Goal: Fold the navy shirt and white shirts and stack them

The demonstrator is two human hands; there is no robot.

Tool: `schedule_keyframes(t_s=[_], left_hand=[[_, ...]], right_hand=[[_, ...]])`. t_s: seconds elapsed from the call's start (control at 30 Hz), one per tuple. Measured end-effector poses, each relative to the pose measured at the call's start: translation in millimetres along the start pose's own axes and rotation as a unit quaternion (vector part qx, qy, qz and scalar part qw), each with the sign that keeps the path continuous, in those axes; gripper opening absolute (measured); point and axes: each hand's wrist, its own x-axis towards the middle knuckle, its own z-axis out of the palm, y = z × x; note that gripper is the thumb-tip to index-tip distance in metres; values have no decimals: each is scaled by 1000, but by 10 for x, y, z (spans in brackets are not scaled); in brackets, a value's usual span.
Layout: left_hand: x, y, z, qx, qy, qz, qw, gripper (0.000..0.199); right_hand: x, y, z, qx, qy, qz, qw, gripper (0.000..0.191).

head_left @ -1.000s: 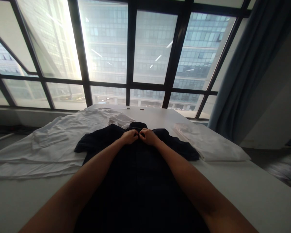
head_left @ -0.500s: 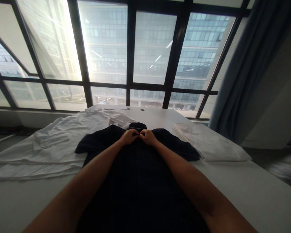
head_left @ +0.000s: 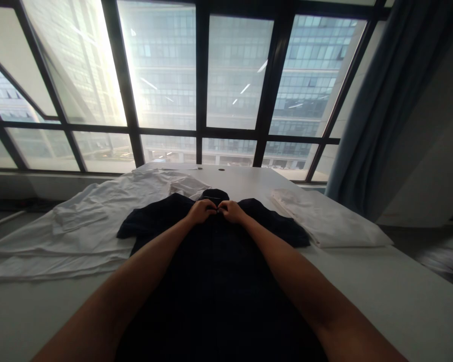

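A dark short-sleeved shirt point(head_left: 215, 271) lies spread out on the white table point(head_left: 347, 281), its collar point(head_left: 215, 194) at the far end and a sleeve out to each side. Just below the collar, my left hand point(head_left: 203, 210) pinches the front of the shirt. Close against it, my right hand point(head_left: 231, 211) pinches the same spot from the other side, fingertips nearly touching. Whatever small part of the placket sits between the fingers is too dark to make out. Both forearms reach over the shirt.
Rumpled white garments point(head_left: 86, 216) cover the table's left side. At the right lies a folded white piece in what looks like clear plastic point(head_left: 332, 221). Large windows point(head_left: 166, 75) stand behind the table, with a blue curtain point(head_left: 370, 125) at the right.
Both hands stay at the collar with hardly any movement of the fingers. The camera view has shifted very slightly; the shirt lies as before.
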Motion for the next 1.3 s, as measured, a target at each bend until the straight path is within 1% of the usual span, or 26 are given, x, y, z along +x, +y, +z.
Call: schedule_keyframes(t_s=[0.07, 0.17, 0.23, 0.3, 0.37, 0.4, 0.43, 0.5, 0.57, 0.63, 0.67, 0.73, 0.8, 0.87, 0.9, 0.93, 1.0, 1.07, 1.13, 1.2, 1.23, 1.3], left_hand=[[-4, 0, 6, 16, -4, -3, 1000, 16], [-17, 32, 7, 55, 9, -7, 998, 19], [-29, 65, -10, 91, 34, -12, 995, 23], [-40, 91, -44, 127, 59, -30, 990, 33], [-47, 94, -92, 161, 71, -60, 982, 43], [-45, 86, -120, 179, 68, -77, 979, 45], [-39, 72, -148, 195, 61, -92, 975, 44], [-4, 31, -203, 223, 39, -124, 966, 40], [67, -22, -251, 234, 18, -160, 959, 39], [171, -86, -289, 231, 8, -188, 955, 41], [231, -122, -304, 228, 6, -197, 953, 42], [352, -203, -329, 223, -4, -209, 952, 41], [461, -290, -353, 206, -25, -222, 953, 39], [549, -370, -384, 171, -47, -228, 958, 36], [587, -400, -403, 152, -47, -224, 961, 35], [621, -422, -423, 138, -37, -216, 966, 33], [679, -434, -460, 130, 4, -188, 974, 34], [713, -408, -489, 145, 48, -155, 976, 36], [702, -367, -522, 173, 60, -139, 973, 42], [624, -343, -595, 212, 36, -144, 966, 49], [557, -345, -660, 235, 19, -149, 960, 49], [374, -386, -860, 281, -5, -162, 946, 46]], right_hand=[[-26, -22, 6, -57, 30, -14, 998, 14], [-50, -34, -15, -103, 51, -30, 993, 16], [-55, -21, -36, -116, 67, -40, 990, 28], [-52, 10, -46, -126, 74, -34, 989, 43], [-42, 55, -39, -133, 64, -5, 989, 55], [-31, 81, -32, -136, 55, 17, 989, 58], [-15, 108, -25, -137, 42, 41, 989, 59], [40, 165, -23, -129, 10, 90, 988, 53], [128, 229, -48, -101, -27, 127, 986, 48], [239, 303, -102, -55, -51, 126, 989, 47], [295, 344, -134, -37, -51, 117, 991, 46], [392, 426, -188, -25, -21, 108, 994, 41], [461, 494, -216, -38, 20, 127, 991, 37], [511, 528, -219, -41, 42, 155, 986, 45], [536, 529, -216, -35, 47, 166, 984, 49], [563, 517, -212, -26, 54, 171, 983, 49], [623, 462, -207, -18, 90, 164, 982, 46], [673, 379, -206, -46, 133, 133, 981, 45], [678, 302, -222, -111, 139, 103, 979, 48], [606, 264, -283, -180, 110, 90, 973, 46], [537, 267, -342, -208, 95, 92, 969, 40], [337, 312, -527, -247, 75, 123, 958, 29]])
